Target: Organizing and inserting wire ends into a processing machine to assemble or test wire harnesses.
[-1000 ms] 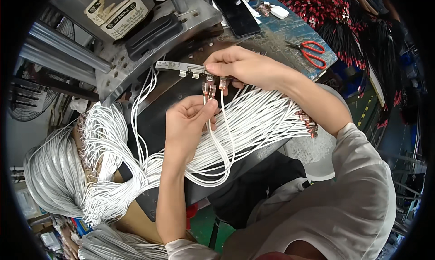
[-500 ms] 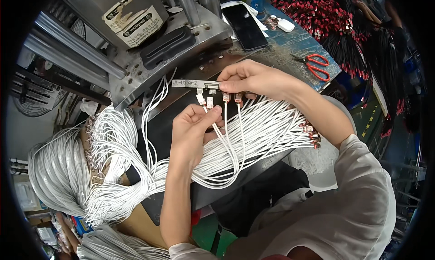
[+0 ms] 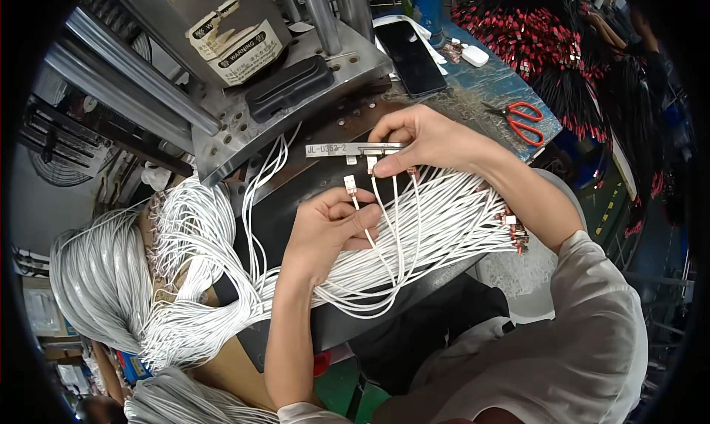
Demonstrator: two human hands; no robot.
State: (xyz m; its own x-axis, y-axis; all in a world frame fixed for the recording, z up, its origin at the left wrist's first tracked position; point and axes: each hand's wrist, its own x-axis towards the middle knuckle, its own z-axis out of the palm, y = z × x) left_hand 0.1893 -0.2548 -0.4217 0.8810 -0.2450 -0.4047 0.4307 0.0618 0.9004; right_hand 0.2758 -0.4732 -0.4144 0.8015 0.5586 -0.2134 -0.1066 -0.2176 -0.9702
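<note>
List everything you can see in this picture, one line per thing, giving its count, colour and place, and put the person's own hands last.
metal strip fixture: one, silver, centre, held at its right end
white cables: many, white, spread across the dark work surface under the hands
cable with metal connector: one, white, pinched in the left hand just below the strip
cable bundles: several thick loops, white, left and lower left
press machine: one, grey metal, top left
black pad: one, black, on the machine's base
phone: one, black, top centre
scissors: one, red handles, upper right
red and black cables: many, top right
left hand: one, centre
right hand: one, on the strip
</note>
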